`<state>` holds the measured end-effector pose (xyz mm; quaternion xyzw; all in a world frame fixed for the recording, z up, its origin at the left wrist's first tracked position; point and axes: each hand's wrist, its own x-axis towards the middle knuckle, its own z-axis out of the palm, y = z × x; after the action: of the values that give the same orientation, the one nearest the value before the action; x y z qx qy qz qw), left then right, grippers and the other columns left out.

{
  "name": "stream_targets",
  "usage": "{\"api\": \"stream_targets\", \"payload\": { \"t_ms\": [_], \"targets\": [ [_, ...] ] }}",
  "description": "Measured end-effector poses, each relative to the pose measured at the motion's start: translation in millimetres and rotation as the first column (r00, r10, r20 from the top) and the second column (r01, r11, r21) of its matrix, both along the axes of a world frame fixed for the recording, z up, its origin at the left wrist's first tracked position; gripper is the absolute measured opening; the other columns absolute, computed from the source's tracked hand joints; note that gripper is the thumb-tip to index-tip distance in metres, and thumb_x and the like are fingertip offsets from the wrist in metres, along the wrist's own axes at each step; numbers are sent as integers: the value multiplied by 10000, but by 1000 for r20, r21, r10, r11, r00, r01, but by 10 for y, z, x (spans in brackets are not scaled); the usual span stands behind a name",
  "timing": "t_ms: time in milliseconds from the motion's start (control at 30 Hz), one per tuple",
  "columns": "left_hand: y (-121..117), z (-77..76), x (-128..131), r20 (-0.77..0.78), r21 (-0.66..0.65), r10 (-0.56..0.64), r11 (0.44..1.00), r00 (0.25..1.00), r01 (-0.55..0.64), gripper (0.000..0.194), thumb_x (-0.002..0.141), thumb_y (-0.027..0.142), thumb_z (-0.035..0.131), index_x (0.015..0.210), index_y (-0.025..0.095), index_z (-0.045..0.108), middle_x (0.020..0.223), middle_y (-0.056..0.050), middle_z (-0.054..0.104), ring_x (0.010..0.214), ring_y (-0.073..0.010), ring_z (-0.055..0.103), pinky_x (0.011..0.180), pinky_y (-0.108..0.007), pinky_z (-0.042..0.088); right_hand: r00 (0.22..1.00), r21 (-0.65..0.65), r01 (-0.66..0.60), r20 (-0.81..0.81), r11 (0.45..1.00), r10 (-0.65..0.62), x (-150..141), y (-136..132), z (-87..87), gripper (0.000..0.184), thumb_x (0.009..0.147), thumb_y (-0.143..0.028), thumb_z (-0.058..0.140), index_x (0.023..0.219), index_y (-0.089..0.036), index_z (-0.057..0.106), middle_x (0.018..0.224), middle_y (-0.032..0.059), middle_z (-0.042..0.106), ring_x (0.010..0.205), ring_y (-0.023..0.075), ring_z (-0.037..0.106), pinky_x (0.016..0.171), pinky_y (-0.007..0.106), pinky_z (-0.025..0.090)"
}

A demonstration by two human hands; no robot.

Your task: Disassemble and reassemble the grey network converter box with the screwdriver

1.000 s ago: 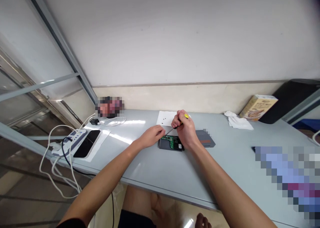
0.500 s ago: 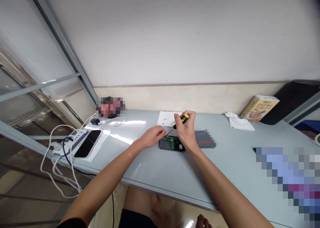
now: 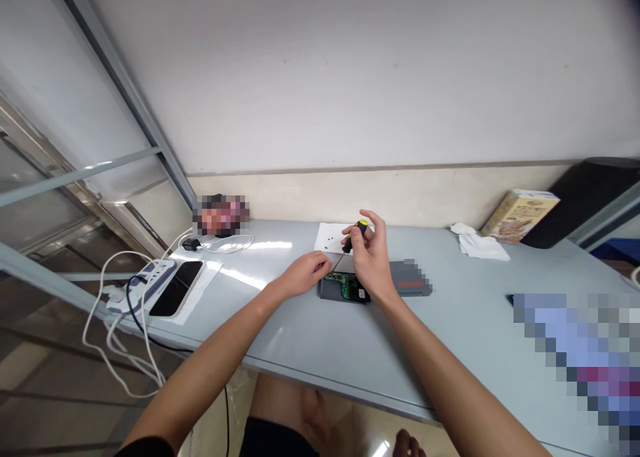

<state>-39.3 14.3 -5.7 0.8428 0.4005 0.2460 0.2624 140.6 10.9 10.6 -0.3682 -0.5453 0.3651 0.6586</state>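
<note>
My right hand [image 3: 371, 260] grips a black and yellow screwdriver [image 3: 361, 226], the index finger lifted off and the thumb on the handle. The tool's thin shaft slants down left towards the top left of an opened grey device [image 3: 330, 293]. In that case lie a green circuit board [image 3: 345, 287] and a black part. Pinched fingers of my left hand [image 3: 305, 272] rest at the board's upper left corner, close to the screwdriver's tip; what they hold is hidden. Several tiny dark screws [image 3: 329, 243] lie on a white paper [image 3: 325, 231] behind the device.
A grey panel [image 3: 400, 270] lies right of the device. At left are a phone [image 3: 177, 288], a power strip [image 3: 155, 273] and loose white cables [image 3: 107, 337]. A yellow box [image 3: 523, 217] and crumpled tissue [image 3: 483, 245] stand at the back right. Blurred items lie at right.
The fingers of my right hand have shifted on the screwdriver, the index finger now raised, and the handle stands more upright. My left hand and the device have stayed in place.
</note>
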Motion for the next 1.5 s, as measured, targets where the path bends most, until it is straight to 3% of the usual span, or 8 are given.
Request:
{"api": "stream_targets", "payload": {
  "t_ms": [233, 600, 867, 1067, 1300, 1500],
  "targets": [
    [-8, 3, -2, 7, -10, 4, 1000, 1000, -4, 311, 1060, 317, 440, 831, 188, 606, 868, -26, 628, 821, -182, 587, 786, -289, 448, 997, -6, 1, 82, 1000, 0, 4, 28, -54, 502, 885, -313, 685, 1340, -329, 473, 1051, 28, 639, 963, 201, 658, 812, 370, 520],
    [-5, -9, 8, -19, 13, 25, 1000, 1000, -24, 338, 1065, 329, 431, 766, 193, 507, 787, -4, 558, 744, -167, 520, 708, -283, 400, 999, 4, -23, 41, 1000, 23, -43, -61, 8, 488, 870, -294, 688, 1329, -316, 526, 1025, 29, 676, 1007, 213, 676, 869, 401, 542],
    [-7, -1, 7, -17, 3, 20, 1000, 1000, -20, 333, 1069, 326, 434, 778, 190, 523, 816, -15, 584, 769, -173, 538, 729, -290, 413, 998, 13, 26, 57, 1000, -27, -24, -48, 12, 474, 872, -295, 687, 1319, -313, 533, 1031, 27, 670, 998, 207, 671, 850, 390, 536],
    [-11, 0, 7, -15, 14, 15, 1000, 1000, -15, 342, 1072, 326, 428, 767, 192, 505, 783, -3, 544, 748, -169, 513, 711, -293, 390, 998, 14, -35, 44, 999, 34, -31, -42, 5, 483, 864, -294, 696, 1316, -311, 528, 1021, 24, 667, 984, 204, 672, 818, 377, 539],
    [-20, 5, 6, -27, 16, 20, 1000, 999, -19, 333, 1067, 319, 429, 770, 193, 510, 799, -13, 557, 751, -174, 523, 720, -298, 406, 997, 19, 15, 77, 1000, -16, -21, -35, -5, 475, 867, -301, 691, 1318, -309, 540, 1029, 28, 673, 999, 211, 673, 824, 379, 536],
    [-25, 22, 5, -34, 6, 21, 1000, 999, -21, 335, 1070, 333, 424, 782, 194, 525, 816, -23, 580, 760, -180, 535, 724, -303, 425, 998, 19, -16, 59, 1000, 15, -24, -39, 6, 471, 863, -308, 696, 1308, -312, 543, 1023, 26, 677, 996, 207, 674, 822, 375, 540]
  ]
}}
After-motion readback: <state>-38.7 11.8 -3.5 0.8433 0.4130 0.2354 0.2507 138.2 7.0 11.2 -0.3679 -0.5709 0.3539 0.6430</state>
